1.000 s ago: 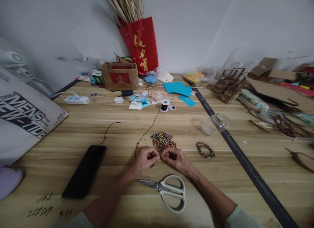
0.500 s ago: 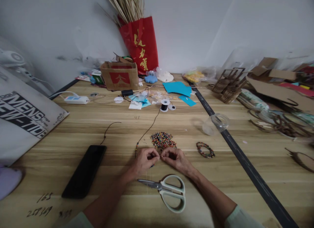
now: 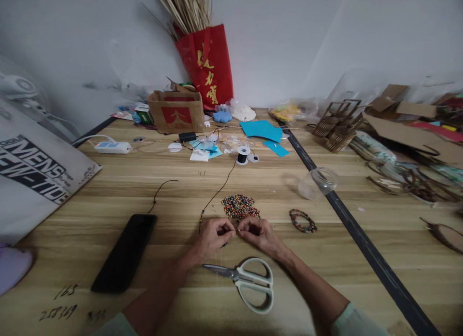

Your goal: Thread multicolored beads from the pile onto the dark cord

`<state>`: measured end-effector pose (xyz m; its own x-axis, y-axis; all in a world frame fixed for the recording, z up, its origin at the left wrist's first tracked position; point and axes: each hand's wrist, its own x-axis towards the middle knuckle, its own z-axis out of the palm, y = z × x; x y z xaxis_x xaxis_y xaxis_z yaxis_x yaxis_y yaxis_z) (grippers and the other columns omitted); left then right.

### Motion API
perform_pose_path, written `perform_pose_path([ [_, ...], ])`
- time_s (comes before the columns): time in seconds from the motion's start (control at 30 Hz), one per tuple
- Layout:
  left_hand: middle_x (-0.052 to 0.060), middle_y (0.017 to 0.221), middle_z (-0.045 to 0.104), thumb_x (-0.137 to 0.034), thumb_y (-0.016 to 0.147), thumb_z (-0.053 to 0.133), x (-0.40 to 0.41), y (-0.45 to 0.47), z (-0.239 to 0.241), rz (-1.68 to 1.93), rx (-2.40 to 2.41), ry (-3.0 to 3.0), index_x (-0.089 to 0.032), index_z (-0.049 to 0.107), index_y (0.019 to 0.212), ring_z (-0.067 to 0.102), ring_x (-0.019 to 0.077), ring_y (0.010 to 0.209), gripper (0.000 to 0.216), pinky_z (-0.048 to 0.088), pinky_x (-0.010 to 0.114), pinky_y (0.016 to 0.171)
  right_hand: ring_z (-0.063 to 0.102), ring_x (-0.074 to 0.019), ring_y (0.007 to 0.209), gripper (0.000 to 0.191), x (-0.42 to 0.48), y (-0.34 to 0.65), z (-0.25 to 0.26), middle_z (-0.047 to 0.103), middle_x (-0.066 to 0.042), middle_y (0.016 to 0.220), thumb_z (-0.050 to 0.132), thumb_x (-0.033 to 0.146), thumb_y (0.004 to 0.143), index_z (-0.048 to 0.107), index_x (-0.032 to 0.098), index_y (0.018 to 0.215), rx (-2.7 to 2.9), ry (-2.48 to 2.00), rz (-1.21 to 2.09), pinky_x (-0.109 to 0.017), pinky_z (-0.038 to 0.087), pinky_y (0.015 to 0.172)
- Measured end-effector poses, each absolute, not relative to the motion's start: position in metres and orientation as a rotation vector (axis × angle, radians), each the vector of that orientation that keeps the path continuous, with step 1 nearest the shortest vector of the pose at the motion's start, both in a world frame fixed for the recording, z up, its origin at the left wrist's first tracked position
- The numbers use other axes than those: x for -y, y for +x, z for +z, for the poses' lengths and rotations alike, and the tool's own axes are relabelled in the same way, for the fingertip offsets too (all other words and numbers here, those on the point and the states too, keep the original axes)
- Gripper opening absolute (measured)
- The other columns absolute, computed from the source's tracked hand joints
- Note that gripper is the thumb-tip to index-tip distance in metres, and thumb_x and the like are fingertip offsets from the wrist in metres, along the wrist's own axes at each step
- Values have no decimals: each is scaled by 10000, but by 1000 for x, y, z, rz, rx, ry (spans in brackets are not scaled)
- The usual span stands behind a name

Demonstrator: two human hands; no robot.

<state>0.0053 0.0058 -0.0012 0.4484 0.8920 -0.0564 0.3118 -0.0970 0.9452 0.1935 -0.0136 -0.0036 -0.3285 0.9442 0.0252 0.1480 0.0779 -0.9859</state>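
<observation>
Pinched fingers of my left hand (image 3: pixel 213 234) hold a black cord (image 3: pixel 223 185), which runs from a spool (image 3: pixel 242 155) and carries a few coloured beads (image 3: pixel 201 216) left of the hand. My right hand (image 3: pixel 257 234) is closed in a pinch on a tiny pale bead (image 3: pixel 238 231), its fingertips almost meeting the left ones. Just beyond both hands lies a pile of small multicoloured beads (image 3: pixel 239 206). A beaded bracelet (image 3: pixel 303 221) rests to the right. Scissors (image 3: pixel 249 280) with pale handles lie nearer to me, below the hands.
At the left is a black phone (image 3: pixel 125 253) with a loose cord (image 3: pixel 159 194) behind it. A clear plastic container (image 3: pixel 318 182) stands at the right by a dark strip (image 3: pixel 356 237). Along the back are a cardboard box (image 3: pixel 176 112), a red bag (image 3: pixel 211 66) and blue sheets (image 3: pixel 261 129).
</observation>
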Motion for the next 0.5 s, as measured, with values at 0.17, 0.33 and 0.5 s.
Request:
perform_pose_path([
  [0.17,6,604,571,-214,714,576,-6,6,-1,696,-1062,1651,-124,627,663,517,116,571,115,407,211,559,426,-98,564,215,14,194,-3,513,19,614,646,352,801,624,142,759,1614,-1123,1319,-210,322,516],
  [0.33,3,591,568,-208,712,585,-7,6,-3,689,-1075,1650,-124,632,666,515,115,555,107,401,212,547,438,-100,573,179,14,194,-4,525,15,624,637,315,806,629,141,764,1644,-1131,1305,-208,327,519],
  [0.5,7,602,578,-203,705,588,-7,6,-4,695,-1068,1627,-123,638,671,520,117,568,100,403,210,551,437,-101,579,168,14,194,-4,525,16,628,631,305,805,624,141,766,1643,-1114,1303,-212,329,533],
])
